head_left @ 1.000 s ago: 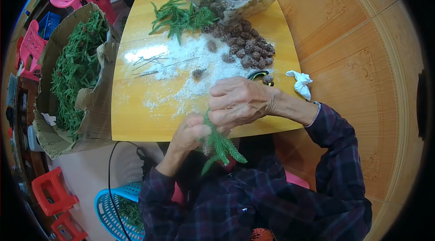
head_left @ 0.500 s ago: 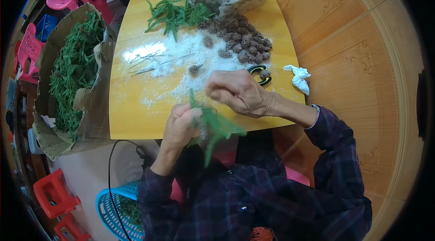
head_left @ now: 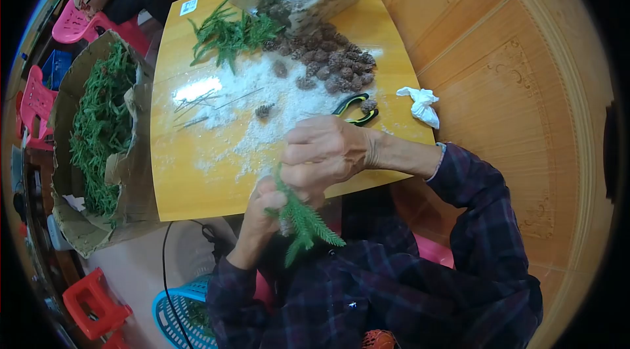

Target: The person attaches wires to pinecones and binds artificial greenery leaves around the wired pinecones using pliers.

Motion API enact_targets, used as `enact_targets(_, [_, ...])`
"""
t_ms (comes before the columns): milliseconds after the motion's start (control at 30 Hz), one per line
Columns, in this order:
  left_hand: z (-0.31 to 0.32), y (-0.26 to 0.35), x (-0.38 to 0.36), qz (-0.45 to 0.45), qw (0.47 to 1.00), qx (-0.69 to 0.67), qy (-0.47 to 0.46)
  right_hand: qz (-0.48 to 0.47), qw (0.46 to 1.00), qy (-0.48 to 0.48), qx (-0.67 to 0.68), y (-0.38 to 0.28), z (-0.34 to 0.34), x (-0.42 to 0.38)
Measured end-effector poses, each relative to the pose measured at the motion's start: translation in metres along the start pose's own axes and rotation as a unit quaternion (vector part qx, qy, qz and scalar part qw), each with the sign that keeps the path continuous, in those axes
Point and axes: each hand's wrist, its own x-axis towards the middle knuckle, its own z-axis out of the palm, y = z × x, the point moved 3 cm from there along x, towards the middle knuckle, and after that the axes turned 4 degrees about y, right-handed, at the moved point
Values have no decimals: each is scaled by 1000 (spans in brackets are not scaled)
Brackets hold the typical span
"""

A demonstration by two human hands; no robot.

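Note:
My left hand (head_left: 264, 210) is closed on a green artificial pine sprig (head_left: 307, 223), whose needled tips hang down to the right above my lap. A small greyish lump shows at the sprig's base beside my left fingers, too blurred to name. My right hand (head_left: 325, 154) is curled closed right above the sprig, close against my left fingers. What it grips is hidden by the fingers. Just beyond it lie black-and-yellow pliers (head_left: 354, 110) with a pine cone (head_left: 369, 106) by their handles. Another small cone (head_left: 264, 110) rests on white granules (head_left: 252, 135).
A clear bin (head_left: 308, 2) of pine cones stands at the back, with loose cones (head_left: 338, 66) before it. Green sprigs (head_left: 233, 37), thin wires (head_left: 197, 106) and a crumpled tissue (head_left: 420, 106) lie on the table (head_left: 190, 188). A cardboard box (head_left: 134, 172) of greenery stands left; a person sits beyond.
My right hand has come down and left, from above the sprig to close against my left hand. The view has shifted a little, so the table sits further left.

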Motion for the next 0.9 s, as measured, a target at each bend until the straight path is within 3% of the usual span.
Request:
enact_targets(200, [0,-2,0,-25,999,19,-35,-14,1000,-22,13,-3,0,3])
enact_targets(300, [4,15,-2,24,992,121,-5,70,993,-22,92,-5,5,0])
enact_targets(367, [-8,31,-2,4,969,247,-7,195,963,-76,171,-1,10,-3])
enact_targets(400, [-11,37,-2,-7,951,309,-8,257,938,-101,209,0,12,-6])
enact_targets(500, [17,56,1,234,789,567,-43,443,810,-177,342,7,13,-17])
enact_targets(533, [26,57,0,280,757,588,-52,451,780,-188,392,10,11,-16])
enact_targets(633, [13,48,-1,80,904,418,37,501,746,-202,390,10,7,-12])
enact_targets(700, [-4,31,-1,10,965,257,53,443,857,-105,241,12,6,-17])
enact_targets(733, [-11,22,-1,-26,983,172,59,406,898,-53,162,12,4,-19])
enact_targets(833, [-10,7,3,5,999,41,-5,246,961,22,126,3,-8,-5])
enact_targets(900, [-8,4,1,-18,1000,15,-7,148,984,14,97,3,-6,-2])
